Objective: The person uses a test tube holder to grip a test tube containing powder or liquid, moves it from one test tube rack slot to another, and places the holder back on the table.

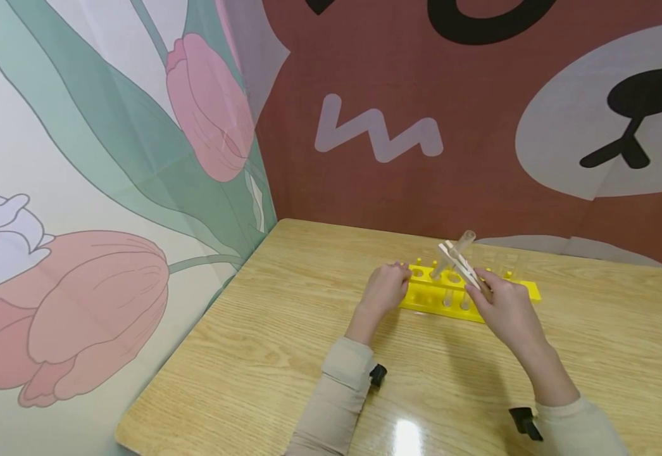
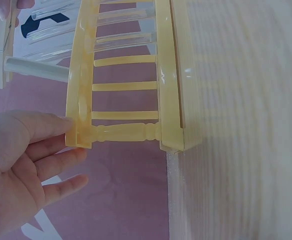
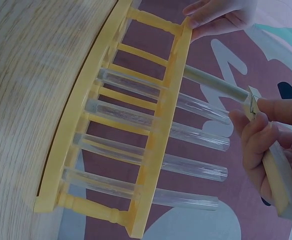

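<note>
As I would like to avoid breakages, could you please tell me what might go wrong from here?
The held tube slants over the yellow rack, so its lower end might catch on the top bar. The right hand supports that tube only through the wooden clamp; it could slip if the clamp loosens. The left hand grips just one end of the rack, so a bump could perhaps jolt the standing tubes.

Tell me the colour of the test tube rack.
The test tube rack is bright yellow, seen best in the head view.
</note>
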Available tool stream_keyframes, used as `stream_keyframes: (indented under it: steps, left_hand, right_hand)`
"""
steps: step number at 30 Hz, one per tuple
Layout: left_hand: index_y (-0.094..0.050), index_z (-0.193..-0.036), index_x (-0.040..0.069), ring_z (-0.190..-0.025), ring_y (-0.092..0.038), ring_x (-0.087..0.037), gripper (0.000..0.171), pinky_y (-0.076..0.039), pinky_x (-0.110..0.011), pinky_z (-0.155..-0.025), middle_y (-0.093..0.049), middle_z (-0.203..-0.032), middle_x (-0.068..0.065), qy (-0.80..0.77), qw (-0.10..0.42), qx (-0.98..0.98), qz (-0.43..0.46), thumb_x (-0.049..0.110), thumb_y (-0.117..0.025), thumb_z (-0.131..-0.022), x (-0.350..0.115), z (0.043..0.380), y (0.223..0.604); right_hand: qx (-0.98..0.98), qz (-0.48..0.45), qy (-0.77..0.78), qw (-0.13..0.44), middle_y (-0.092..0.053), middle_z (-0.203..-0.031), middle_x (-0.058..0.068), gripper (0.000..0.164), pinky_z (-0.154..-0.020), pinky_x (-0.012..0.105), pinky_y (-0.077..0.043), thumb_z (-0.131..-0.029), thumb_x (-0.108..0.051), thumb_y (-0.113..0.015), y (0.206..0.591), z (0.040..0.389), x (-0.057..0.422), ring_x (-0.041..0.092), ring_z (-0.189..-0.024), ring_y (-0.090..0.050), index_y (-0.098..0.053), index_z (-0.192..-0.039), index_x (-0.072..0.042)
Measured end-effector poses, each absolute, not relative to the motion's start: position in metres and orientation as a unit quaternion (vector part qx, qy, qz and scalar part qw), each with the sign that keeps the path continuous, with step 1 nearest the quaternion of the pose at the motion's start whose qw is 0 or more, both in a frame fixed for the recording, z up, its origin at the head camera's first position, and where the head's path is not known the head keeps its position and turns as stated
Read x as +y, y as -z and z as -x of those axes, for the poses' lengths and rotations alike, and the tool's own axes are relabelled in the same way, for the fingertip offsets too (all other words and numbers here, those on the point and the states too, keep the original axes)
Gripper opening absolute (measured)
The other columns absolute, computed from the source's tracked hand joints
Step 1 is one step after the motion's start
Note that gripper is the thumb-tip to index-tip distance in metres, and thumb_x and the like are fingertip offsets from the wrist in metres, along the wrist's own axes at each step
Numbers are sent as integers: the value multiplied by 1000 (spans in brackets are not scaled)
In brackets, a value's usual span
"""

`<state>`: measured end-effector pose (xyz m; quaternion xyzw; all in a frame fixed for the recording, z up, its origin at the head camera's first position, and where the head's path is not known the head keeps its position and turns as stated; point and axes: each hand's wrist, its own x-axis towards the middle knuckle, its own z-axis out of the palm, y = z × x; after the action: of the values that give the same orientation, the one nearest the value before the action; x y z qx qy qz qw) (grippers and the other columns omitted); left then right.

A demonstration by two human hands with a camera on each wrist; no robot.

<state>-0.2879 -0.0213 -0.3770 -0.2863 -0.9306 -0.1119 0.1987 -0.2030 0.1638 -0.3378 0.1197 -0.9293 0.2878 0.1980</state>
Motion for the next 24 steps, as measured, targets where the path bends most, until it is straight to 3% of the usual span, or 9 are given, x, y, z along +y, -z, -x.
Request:
stream_keyframes:
  steps: [5, 15, 24]
  left_hand:
    - [-69, -77, 9, -97, -59, -15, 20, -46, -23, -79, -66, -98, -3, 113, 197, -931, 286, 8, -53, -88, -22, 288, 378]
    - [-71, -93, 9, -102, -57, -16, 17, -43, -23, -85, -63, -107, -5, 119, 186, -934, 279, 8, -55, -87, -22, 289, 378]
    - [-71, -92, 9, -102, -57, -15, 17, -43, -23, -85, -64, -105, -4, 118, 186, -935, 278, 9, -54, -88, -21, 289, 379]
  right_hand:
    - [-928, -121, -291, 201, -56, -63, 12, 38, -33, 22, -28, -85, -7, -59, 337, 202, 164, 13, -38, -33, -50, -114, 16]
    - [-925, -124, -293, 210, -59, -67, 16, 37, -32, 22, -29, -85, -6, -59, 338, 202, 163, 13, -37, -35, -50, -113, 16]
    - [-926, -120, -293, 204, -54, -60, 8, 37, -33, 22, -28, -85, -7, -59, 338, 203, 163, 13, -38, -33, -50, -114, 15]
